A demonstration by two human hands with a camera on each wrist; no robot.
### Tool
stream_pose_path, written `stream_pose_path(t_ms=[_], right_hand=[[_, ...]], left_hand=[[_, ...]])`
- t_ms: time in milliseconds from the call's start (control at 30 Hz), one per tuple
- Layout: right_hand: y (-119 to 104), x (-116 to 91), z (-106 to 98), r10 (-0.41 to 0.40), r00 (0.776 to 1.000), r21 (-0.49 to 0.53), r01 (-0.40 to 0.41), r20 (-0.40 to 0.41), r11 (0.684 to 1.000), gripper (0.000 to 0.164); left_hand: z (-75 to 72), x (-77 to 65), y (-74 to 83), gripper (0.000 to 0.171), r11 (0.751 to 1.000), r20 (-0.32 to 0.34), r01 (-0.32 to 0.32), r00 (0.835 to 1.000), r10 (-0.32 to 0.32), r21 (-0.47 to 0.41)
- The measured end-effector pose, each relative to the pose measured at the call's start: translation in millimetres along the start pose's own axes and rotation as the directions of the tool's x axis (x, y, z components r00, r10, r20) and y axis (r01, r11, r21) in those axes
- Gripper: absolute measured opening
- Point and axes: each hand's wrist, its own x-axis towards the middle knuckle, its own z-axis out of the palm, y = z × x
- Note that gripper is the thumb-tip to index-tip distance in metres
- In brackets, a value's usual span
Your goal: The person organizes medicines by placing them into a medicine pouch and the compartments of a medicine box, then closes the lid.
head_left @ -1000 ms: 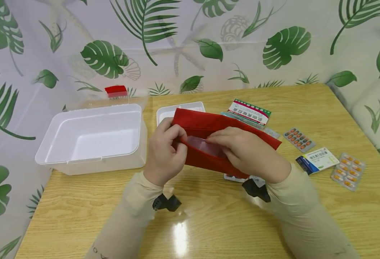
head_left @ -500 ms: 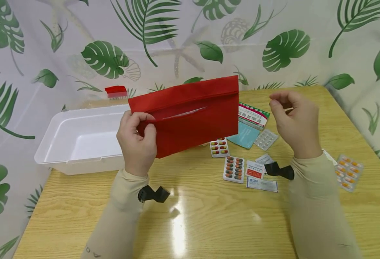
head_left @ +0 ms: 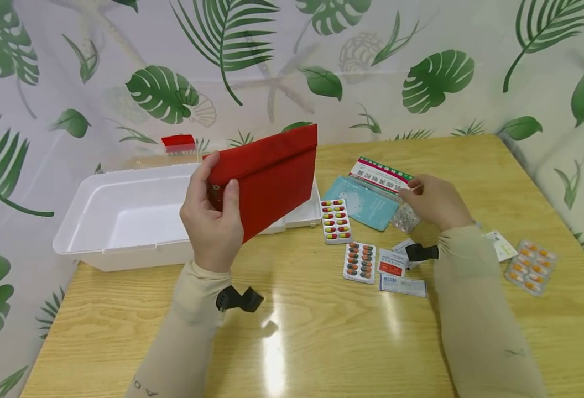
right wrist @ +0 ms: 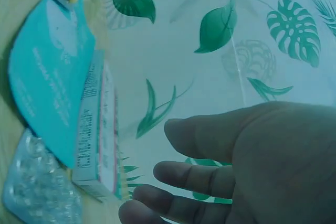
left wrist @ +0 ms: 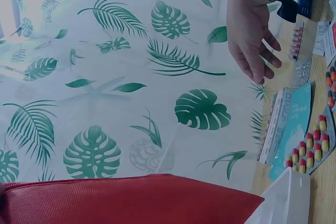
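My left hand (head_left: 212, 221) grips a red fabric pouch (head_left: 277, 182) at its left end, thumb in front, and holds it tilted above the table. The pouch's red side also fills the bottom of the left wrist view. My right hand (head_left: 436, 202) hovers at the right end of a white, green and red medicine box (head_left: 379, 176). In the right wrist view its fingers (right wrist: 184, 177) are spread loosely with nothing between them. Beside the box lie a teal sachet (head_left: 364, 204) and a clear blister pack (head_left: 404, 219), partly overlapped by the right hand in the head view.
A white plastic bin (head_left: 85, 224) stands at left; a shallow white tray (head_left: 302, 215) sits partly behind the pouch. Two capsule blister packs, red-yellow (head_left: 337, 222) and orange-green (head_left: 359, 262), lie mid-table near small packets (head_left: 402, 284). Farther right are a small box (head_left: 502, 246) and another blister pack (head_left: 530, 267).
My right hand has come out of the pouch opening, moved right and lowered toward the medicine box. The left hand has lifted the pouch and turned it, so its opening no longer shows.
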Motion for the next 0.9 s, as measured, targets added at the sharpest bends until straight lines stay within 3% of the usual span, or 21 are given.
stream_pose_path(t_ms=[167, 367, 500, 700, 800, 900], right_hand=[[3, 7, -9, 0.015, 1.0, -0.024, -0.016, -0.019, 1.0, 0.062], [6, 33, -14, 0.058, 0.993, -0.089, -0.049, 0.102, 0.995, 0.071], [16, 46, -9, 0.124, 0.977, -0.102, -0.107, 0.176, 0.989, 0.085], [25, 64, 5, 0.156, 0.971, -0.159, -0.128, 0.183, 0.979, 0.108], [26, 67, 10, 0.158, 0.969, -0.176, -0.124, 0.189, 0.976, 0.094], [26, 69, 12, 0.159, 0.971, -0.182, -0.127, 0.176, 0.975, 0.077]], left_hand=[[0.1, -2.3, 1.7, 0.041, 0.994, -0.015, 0.014, 1.0, -0.015, -0.108], [-3.5, -5.1, 1.2, 0.015, 0.997, -0.073, 0.028, 0.997, -0.034, -0.072], [-4.0, -6.2, 1.3, 0.011, 0.997, -0.089, 0.024, 0.996, -0.03, -0.068], [-5.7, -6.8, 1.5, 0.014, 0.99, -0.125, 0.016, 0.992, -0.033, -0.138], [-6.6, -6.7, 1.2, 0.027, 0.982, -0.133, 0.019, 0.99, -0.045, -0.188], [-7.5, -6.9, -0.4, 0.031, 0.983, -0.128, -0.012, 0.992, -0.012, -0.183]])
